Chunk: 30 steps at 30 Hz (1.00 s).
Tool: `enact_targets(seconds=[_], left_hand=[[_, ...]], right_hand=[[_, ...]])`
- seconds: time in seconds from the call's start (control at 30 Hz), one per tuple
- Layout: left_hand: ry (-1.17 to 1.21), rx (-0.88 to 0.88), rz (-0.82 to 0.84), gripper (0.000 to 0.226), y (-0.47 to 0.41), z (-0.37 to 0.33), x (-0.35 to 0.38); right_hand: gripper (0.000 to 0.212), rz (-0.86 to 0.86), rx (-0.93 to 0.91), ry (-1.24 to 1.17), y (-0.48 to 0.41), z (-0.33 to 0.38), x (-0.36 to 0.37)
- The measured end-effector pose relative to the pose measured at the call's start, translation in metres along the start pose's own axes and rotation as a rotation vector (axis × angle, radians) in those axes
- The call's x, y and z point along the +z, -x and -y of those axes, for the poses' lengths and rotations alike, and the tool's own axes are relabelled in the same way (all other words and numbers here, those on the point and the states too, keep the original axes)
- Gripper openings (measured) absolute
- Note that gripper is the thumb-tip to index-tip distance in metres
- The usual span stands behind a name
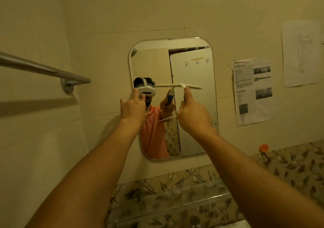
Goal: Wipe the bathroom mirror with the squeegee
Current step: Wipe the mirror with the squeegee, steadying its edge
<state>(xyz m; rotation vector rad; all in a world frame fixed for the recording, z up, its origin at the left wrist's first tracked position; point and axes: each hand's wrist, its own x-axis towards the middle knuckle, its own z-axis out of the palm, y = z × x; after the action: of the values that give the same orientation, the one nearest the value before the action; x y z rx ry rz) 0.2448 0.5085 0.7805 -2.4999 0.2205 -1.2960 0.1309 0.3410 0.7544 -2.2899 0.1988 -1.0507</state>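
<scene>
Squeegee [192, 87] on mirror [194, 133] (in right hand [192, 116])

Right hand [192, 115] grips the squeegee [192, 87] against the mirror [192, 66]; left hand [133, 108] touches the glass with straight fingers

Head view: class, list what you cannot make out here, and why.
In the head view:
squeegee handle: mostly hidden by the right hand.
sheet text: too small, blurred.
tap: cut off by the bottom edge.
rail: far end cut off by the left edge.
</scene>
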Motion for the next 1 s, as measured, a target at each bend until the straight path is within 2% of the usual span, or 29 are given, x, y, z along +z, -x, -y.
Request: enact_targets(seconds=[0.23,0.37,0.43,0.57,0.8,1.0], left_hand=[[0.03,-0.023,0.032,0.064,0.003,-0.003,-0.007],[0.025,-0.021,0.049,0.046,0.007,-0.002,-0.015],[0.023,-0.023,0.068,0.045,0.006,-0.002,-0.016],[0.032,-0.023,0.06,0.048,0.005,-0.003,-0.015],[0.017,-0.034,0.035,0.058,0.002,-0.007,-0.008],[0.011,-0.036,0.008,0.064,-0.001,-0.007,0.0]], right_hand=[[0.066,0.062,0.061,-0.009,0.053,-0.033,0.032],[0.061,0.089,0.069,-0.019,0.059,-0.043,0.034],[0.059,0.084,0.045,-0.074,0.053,-0.043,0.026],[0.051,-0.055,0.027,-0.238,0.008,-0.04,-0.016],[0.05,-0.229,0.033,-0.202,-0.111,-0.001,-0.101],[0.049,-0.217,0.035,-0.213,-0.142,0.011,-0.107]])
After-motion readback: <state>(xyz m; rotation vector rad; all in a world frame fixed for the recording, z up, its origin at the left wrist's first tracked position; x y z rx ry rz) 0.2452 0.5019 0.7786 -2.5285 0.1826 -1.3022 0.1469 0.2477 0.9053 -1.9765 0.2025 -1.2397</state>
